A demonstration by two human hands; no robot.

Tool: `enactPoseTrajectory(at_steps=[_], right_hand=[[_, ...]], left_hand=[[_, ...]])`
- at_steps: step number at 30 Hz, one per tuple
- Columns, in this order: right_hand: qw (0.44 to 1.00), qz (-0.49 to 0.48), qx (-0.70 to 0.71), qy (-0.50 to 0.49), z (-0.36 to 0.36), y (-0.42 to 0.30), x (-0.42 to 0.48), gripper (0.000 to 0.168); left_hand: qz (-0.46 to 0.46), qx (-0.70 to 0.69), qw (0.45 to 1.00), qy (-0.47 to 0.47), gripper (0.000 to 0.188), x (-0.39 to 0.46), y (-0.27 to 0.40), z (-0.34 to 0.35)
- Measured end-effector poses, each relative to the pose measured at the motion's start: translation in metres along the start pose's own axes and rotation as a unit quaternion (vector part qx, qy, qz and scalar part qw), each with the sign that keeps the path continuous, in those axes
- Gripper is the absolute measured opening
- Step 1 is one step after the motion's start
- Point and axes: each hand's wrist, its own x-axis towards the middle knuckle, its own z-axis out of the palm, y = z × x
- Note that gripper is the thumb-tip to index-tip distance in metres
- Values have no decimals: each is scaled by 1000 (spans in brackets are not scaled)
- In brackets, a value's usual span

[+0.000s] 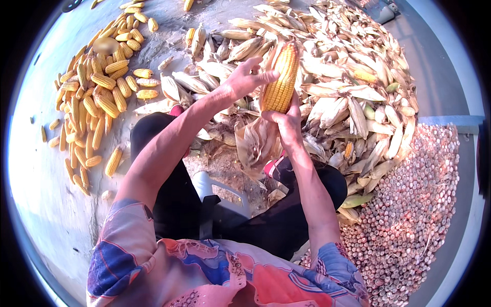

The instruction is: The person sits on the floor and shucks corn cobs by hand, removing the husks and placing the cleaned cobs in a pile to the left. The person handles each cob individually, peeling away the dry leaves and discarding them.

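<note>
My right hand [287,122] grips the lower end of a yellow ear of corn [282,82], which stands nearly upright. Its kernels are bared toward me, and some pale husk shows along its left and far side. Below that grip hangs a papery dry husk [256,144]. My left hand [248,78] is at the ear's left side with the thumb reaching over its edge and the fingers apart. Whether the thumb touches the kernels cannot be made out. Unhusked ears [326,92] in pale dry husks lie heaped beyond both hands.
To the left, a pile of bare yellow ears [109,103] covers part of the concrete floor [50,180]. A heap of stacked corncobs [402,215] lies at the right. Between my legs is a white plastic jug [226,195] with a handle. Loose husk scraps surround my feet.
</note>
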Motion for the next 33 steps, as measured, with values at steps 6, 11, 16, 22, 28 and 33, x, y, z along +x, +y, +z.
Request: enactPoseTrajectory(at_steps=[6, 11, 16, 22, 28, 33], right_hand=[[993, 38, 14, -113, 10, 5, -9, 87], [989, 47, 72, -118, 4, 3, -6, 78], [973, 56, 223, -17, -15, -13, 12, 49], [987, 2, 124, 102, -39, -4, 23, 37], [994, -105, -20, 31, -30, -4, 17, 71], [990, -46, -88, -103, 10, -13, -1, 76]], left_hand=[[18, -349, 936, 48, 23, 8, 2, -12], [-13, -435, 889, 142, 21, 4, 7, -14], [50, -120, 991, -38, 13, -7, -2, -20], [-18, 44, 962, -269, 39, -34, -37, 27], [59, 47, 962, -263, 76, -11, 12, -23], [93, -238, 967, -4, 60, -3, 15, -9]])
